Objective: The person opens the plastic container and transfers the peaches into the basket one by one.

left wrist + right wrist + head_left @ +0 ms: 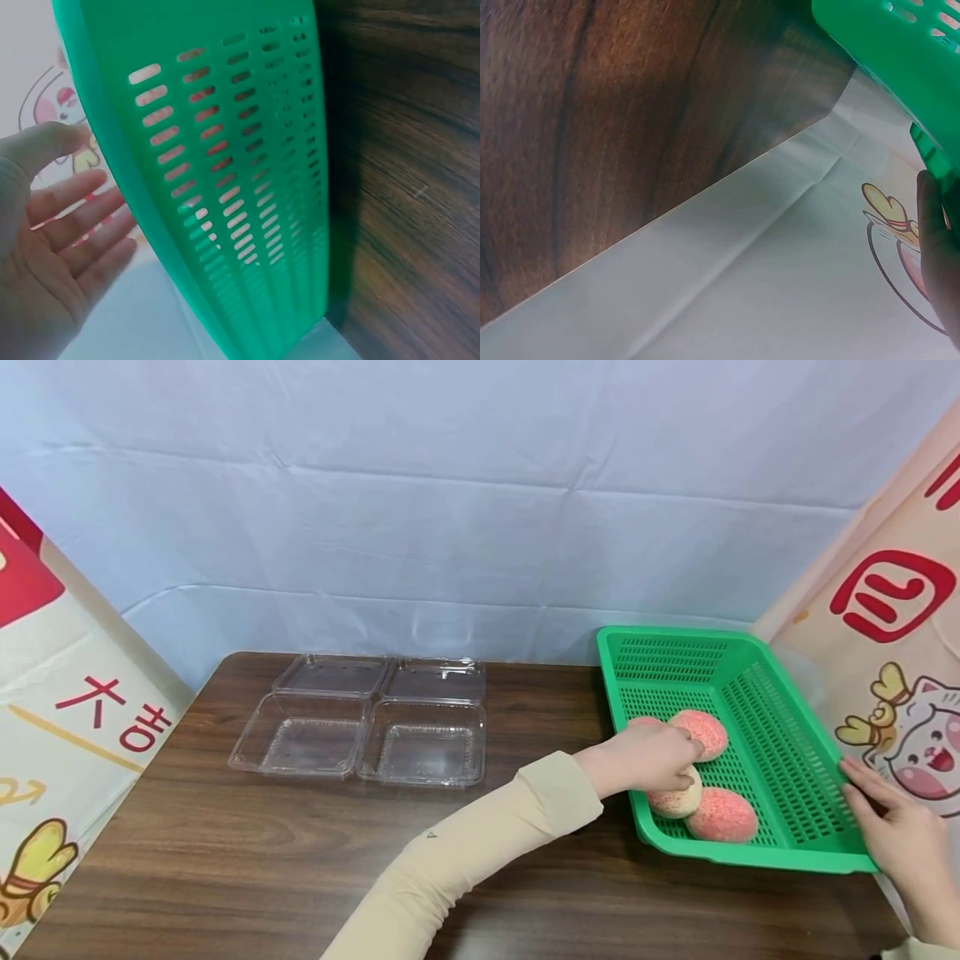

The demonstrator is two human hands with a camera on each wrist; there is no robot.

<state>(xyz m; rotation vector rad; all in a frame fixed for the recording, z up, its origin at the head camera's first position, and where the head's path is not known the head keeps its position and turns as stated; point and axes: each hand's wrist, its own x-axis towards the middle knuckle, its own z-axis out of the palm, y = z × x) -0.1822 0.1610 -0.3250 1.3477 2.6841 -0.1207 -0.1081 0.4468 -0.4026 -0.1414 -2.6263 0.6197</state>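
My left hand (647,757) reaches over the near-left rim of a green plastic basket (780,727). Its fingertips are at a cream-and-pink, speckled, peach-like ball (678,803). In the left wrist view, that hand (64,240) shows loosely spread fingers and nothing in the palm. Two pink peach-like balls, one behind (703,733) and one in front (723,818), lie close by. Another pink one (642,722) is mostly hidden behind the hand. At the basket's right rim, my right hand (903,831) holds the edge; the right wrist view shows only part of it (939,262).
Two clear plastic clamshell boxes, a left one (296,756) and a right one (427,760), stand side by side with lids folded back on the brown wooden table (300,860). A pale cloth (450,527) hangs behind; printed sheets flank both sides.
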